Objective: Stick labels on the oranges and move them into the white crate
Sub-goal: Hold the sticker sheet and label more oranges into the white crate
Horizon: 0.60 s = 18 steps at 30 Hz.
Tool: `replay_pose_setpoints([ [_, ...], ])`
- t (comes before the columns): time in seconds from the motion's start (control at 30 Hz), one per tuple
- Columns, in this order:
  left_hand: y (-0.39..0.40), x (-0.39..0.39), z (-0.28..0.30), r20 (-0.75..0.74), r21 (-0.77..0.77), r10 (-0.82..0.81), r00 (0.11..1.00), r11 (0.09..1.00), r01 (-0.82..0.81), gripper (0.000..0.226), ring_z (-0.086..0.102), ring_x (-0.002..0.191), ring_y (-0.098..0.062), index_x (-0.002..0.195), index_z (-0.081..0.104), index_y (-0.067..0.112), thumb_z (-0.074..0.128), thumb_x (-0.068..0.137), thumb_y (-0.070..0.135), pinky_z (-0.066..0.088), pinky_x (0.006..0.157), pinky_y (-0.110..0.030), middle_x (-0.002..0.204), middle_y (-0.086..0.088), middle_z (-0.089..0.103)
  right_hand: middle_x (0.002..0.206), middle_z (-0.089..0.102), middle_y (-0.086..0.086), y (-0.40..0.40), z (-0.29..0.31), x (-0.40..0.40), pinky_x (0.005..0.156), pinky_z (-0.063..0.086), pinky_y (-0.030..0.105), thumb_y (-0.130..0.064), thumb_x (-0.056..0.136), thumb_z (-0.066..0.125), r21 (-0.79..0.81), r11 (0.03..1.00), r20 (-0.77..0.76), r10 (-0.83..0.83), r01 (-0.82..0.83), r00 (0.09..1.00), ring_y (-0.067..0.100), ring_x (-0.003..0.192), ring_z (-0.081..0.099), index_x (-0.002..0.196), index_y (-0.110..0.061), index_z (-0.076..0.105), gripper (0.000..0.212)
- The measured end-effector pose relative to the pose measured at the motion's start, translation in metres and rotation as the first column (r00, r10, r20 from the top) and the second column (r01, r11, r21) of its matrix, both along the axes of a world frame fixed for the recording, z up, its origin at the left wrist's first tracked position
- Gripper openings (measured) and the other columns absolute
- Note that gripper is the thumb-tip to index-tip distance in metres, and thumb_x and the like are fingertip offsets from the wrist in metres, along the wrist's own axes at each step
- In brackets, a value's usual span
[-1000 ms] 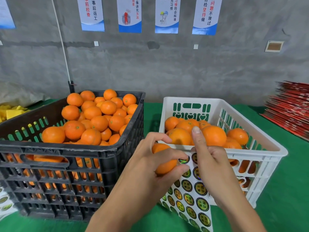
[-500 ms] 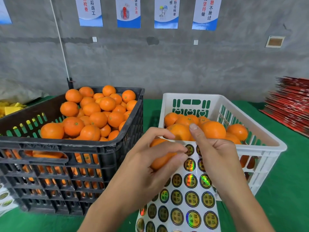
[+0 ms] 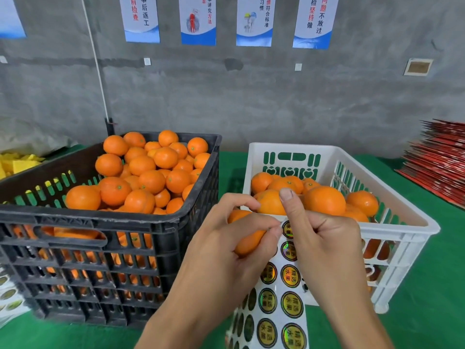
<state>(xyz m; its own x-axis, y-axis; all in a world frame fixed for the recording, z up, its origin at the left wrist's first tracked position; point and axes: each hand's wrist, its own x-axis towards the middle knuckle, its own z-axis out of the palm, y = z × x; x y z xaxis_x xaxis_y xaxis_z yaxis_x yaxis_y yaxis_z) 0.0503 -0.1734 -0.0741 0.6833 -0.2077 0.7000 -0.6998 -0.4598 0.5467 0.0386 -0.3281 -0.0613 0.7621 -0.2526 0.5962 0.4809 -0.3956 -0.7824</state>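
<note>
Left fingers [image 3: 254, 224]: curled round one orange [image 3: 247, 241], fingertips reaching the top edge of the label sheet.
Right fingers [image 3: 324, 230]: folded against the label sheet [image 3: 279, 303], gripping it near its top; forefinger raised straight, nail upward.
Left hand [image 3: 226, 250]: holding the orange in front of the white crate's near wall, between the two crates.
Right hand [image 3: 329, 248]: just beside the left hand, knuckles before the white crate's near rim.
Label sheet: hanging down from the hands, rows of round dark stickers with gold and shiny print.
White crate [image 3: 402, 238]: on the right, partly filled with oranges.
Black crate [image 3: 141, 227]: on the left, heaped with oranges above its rim.
Green table cover [image 3: 432, 293]: under both crates.
Red stack [image 3: 442, 157]: far right, by the grey wall.
Posters [image 3: 254, 21]: in a row high on the wall.
</note>
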Motion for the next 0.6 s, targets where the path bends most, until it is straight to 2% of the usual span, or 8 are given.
replay_pose_setpoints([
  [0.1, -0.001, 0.0, 0.001, -0.08, -0.119, -0.077, 0.994, 0.991, 0.067, 0.009, 0.064, 0.114, -0.011, 0.098, 0.076, 0.042, 0.067, 0.098, 0.041, 0.047, 0.086, -0.012, 0.123, 0.012, 0.059, 0.043, 0.02, -0.012, 0.002, 0.002, -0.001, 0.042, 0.02, 0.019, -0.05, 0.095, 0.063, -0.003, 1.0, 0.047, 0.013, -0.013, 0.999, 0.007, 0.042, 0.018, 0.043, -0.021, 0.028, 0.069],
  [0.23, -0.003, 0.001, 0.004, -0.103, -0.245, -0.1, 0.99, 0.967, 0.072, 0.011, 0.066, 0.109, -0.011, 0.089, 0.076, 0.033, 0.068, 0.097, 0.034, 0.048, 0.084, -0.012, 0.114, 0.011, 0.065, 0.044, 0.022, -0.011, -0.002, 0.001, 0.0, 0.043, 0.023, 0.018, -0.049, 0.094, 0.065, 0.032, 0.998, 0.049, 0.055, -0.057, 0.997, 0.008, 0.043, 0.02, 0.045, -0.021, 0.029, 0.067],
  [0.33, 0.004, 0.005, 0.004, -0.137, -0.375, -0.126, 0.983, 0.925, 0.067, 0.014, 0.066, 0.108, -0.013, 0.092, 0.077, 0.031, 0.066, 0.096, 0.039, 0.059, 0.086, -0.035, 0.112, 0.014, 0.067, 0.05, 0.042, -0.009, -0.009, 0.002, 0.002, 0.052, 0.038, 0.018, -0.041, 0.088, 0.073, 0.081, 0.986, 0.059, 0.138, -0.143, 0.989, 0.011, 0.049, 0.04, 0.048, -0.019, 0.032, 0.062],
  [0.4, 0.007, 0.005, 0.006, -0.181, -0.438, -0.154, 0.971, 0.897, 0.06, 0.022, 0.068, 0.105, -0.015, 0.096, 0.078, 0.031, 0.065, 0.094, 0.049, 0.061, 0.08, -0.05, 0.113, 0.016, 0.067, 0.068, 0.067, -0.003, -0.013, 0.003, 0.004, 0.066, 0.048, 0.014, -0.032, 0.082, 0.078, 0.141, 0.967, 0.05, 0.209, -0.214, 0.977, 0.011, 0.071, 0.066, 0.046, -0.018, 0.035, 0.058],
  [0.43, 0.008, 0.005, 0.006, -0.194, -0.462, -0.159, 0.968, 0.885, 0.053, 0.026, 0.069, 0.103, -0.017, 0.098, 0.078, 0.031, 0.064, 0.091, 0.053, 0.062, 0.077, -0.051, 0.114, 0.016, 0.067, 0.074, 0.071, 0.001, -0.014, 0.003, 0.004, 0.069, 0.05, 0.012, -0.029, 0.08, 0.08, 0.179, 0.951, 0.034, 0.249, -0.251, 0.968, 0.012, 0.079, 0.071, 0.046, -0.018, 0.036, 0.056],
  [0.5, 0.007, 0.004, 0.007, -0.204, -0.491, -0.157, 0.966, 0.87, 0.038, 0.028, 0.069, 0.102, -0.018, 0.098, 0.078, 0.033, 0.064, 0.088, 0.055, 0.063, 0.072, -0.047, 0.113, 0.016, 0.068, 0.061, 0.063, 0.004, -0.013, 0.002, 0.005, 0.066, 0.051, 0.011, -0.026, 0.078, 0.081, 0.206, 0.938, -0.003, 0.286, -0.279, 0.958, 0.013, 0.065, 0.065, 0.049, -0.015, 0.036, 0.055],
  [0.53, 0.006, 0.004, 0.006, -0.201, -0.488, -0.149, 0.968, 0.872, 0.033, 0.026, 0.068, 0.103, -0.015, 0.098, 0.078, 0.034, 0.065, 0.089, 0.054, 0.063, 0.073, -0.047, 0.113, 0.016, 0.068, 0.053, 0.049, 0.007, -0.012, 0.001, 0.004, 0.061, 0.048, 0.01, -0.028, 0.078, 0.082, 0.187, 0.946, -0.019, 0.274, -0.266, 0.962, 0.013, 0.054, 0.052, 0.053, -0.013, 0.036, 0.055],
  [0.6, 0.006, 0.006, 0.005, -0.191, -0.469, -0.133, 0.973, 0.883, 0.029, 0.018, 0.067, 0.105, -0.009, 0.097, 0.078, 0.033, 0.069, 0.095, 0.049, 0.061, 0.079, -0.046, 0.112, 0.016, 0.069, 0.052, 0.03, 0.003, -0.007, 0.001, 0.001, 0.05, 0.039, 0.01, -0.037, 0.078, 0.081, 0.145, 0.955, -0.056, 0.271, -0.26, 0.961, 0.011, 0.048, 0.028, 0.061, -0.011, 0.043, 0.05],
])
